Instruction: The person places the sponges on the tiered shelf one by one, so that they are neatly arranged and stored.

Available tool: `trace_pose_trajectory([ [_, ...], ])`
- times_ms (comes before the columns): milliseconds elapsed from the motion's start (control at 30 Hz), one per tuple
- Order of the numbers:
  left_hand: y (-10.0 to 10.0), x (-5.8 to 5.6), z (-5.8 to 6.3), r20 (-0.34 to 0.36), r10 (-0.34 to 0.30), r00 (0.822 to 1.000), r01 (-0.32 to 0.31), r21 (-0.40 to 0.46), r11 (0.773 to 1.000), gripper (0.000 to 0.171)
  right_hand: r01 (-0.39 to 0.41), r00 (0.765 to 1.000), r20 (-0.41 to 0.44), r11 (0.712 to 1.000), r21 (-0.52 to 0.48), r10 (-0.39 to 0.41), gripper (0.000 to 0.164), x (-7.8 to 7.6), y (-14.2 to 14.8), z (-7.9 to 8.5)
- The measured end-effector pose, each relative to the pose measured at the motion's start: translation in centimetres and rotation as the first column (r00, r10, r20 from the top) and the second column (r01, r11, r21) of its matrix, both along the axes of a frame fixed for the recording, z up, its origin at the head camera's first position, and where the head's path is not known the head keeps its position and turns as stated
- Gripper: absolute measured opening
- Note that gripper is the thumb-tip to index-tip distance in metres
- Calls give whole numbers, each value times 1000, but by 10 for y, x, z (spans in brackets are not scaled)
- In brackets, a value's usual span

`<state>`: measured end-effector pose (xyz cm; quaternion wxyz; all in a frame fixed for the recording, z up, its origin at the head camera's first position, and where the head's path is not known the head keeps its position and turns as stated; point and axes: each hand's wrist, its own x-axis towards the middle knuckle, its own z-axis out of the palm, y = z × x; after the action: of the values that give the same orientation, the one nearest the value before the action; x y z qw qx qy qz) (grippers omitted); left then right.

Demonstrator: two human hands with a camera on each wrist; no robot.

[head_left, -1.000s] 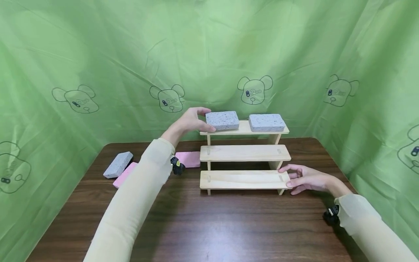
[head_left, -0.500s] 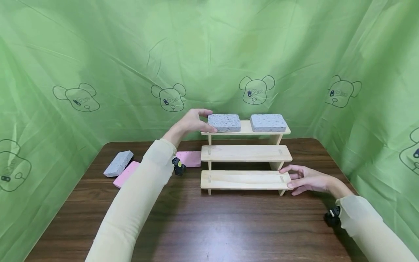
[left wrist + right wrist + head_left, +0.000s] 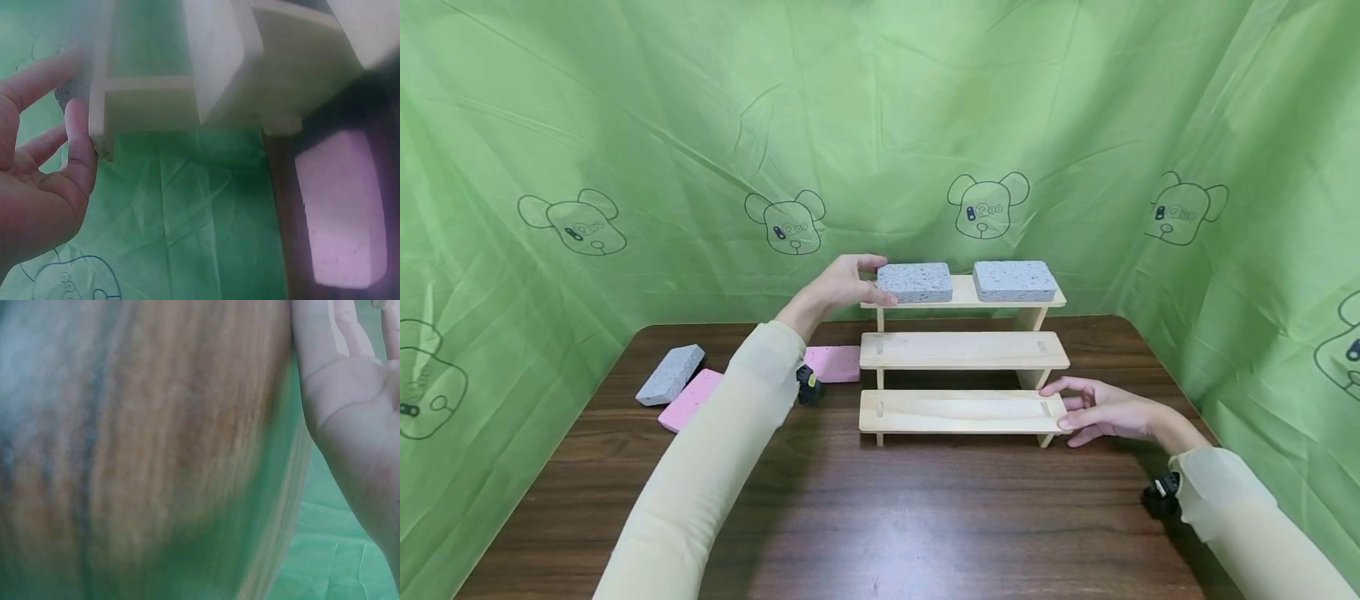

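On the top tier of a three-step wooden shelf (image 3: 964,351), a grey speckled sponge (image 3: 914,283) lies flat near the left end. My left hand (image 3: 841,282) holds that sponge by its left end, thumb at the front and fingers behind. The left wrist view shows the left hand (image 3: 47,156) beside the shelf end, with the sponge mostly hidden. A second grey sponge (image 3: 1014,282) sits on the same tier, to the right. With thumb and fingers, my right hand (image 3: 1108,410) grips the right end of the lowest tier.
At the table's left lie a third grey sponge (image 3: 671,375) and a pink sponge (image 3: 691,400), partly behind my left sleeve. Another pink sponge (image 3: 832,364) rests just left of the shelf. A green curtain (image 3: 880,125) encloses the brown table (image 3: 880,517).
The sponge in my left hand has come down slightly at its back and now lies level on the top tier. The left hand lowered a little; the right hand stays put.
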<state>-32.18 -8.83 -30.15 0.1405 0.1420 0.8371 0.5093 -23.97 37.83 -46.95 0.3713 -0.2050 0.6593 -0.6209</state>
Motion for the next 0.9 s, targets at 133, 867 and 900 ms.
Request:
trace_pose_trajectory([
  [133, 1, 1, 1, -25, -28, 999, 27, -43, 999, 87, -1, 1000, -3, 1000, -3, 1, 46, 1, 0, 0],
  [867, -1, 0, -2, -3, -18, 1000, 18, -36, 999, 88, -10, 1000, -2, 1000, -11, 10, 46, -1, -1, -3],
  [900, -1, 0, -2, -5, -18, 1000, 18, -35, 999, 88, -9, 1000, -1, 1000, -11, 9, 46, -1, -1, -2],
])
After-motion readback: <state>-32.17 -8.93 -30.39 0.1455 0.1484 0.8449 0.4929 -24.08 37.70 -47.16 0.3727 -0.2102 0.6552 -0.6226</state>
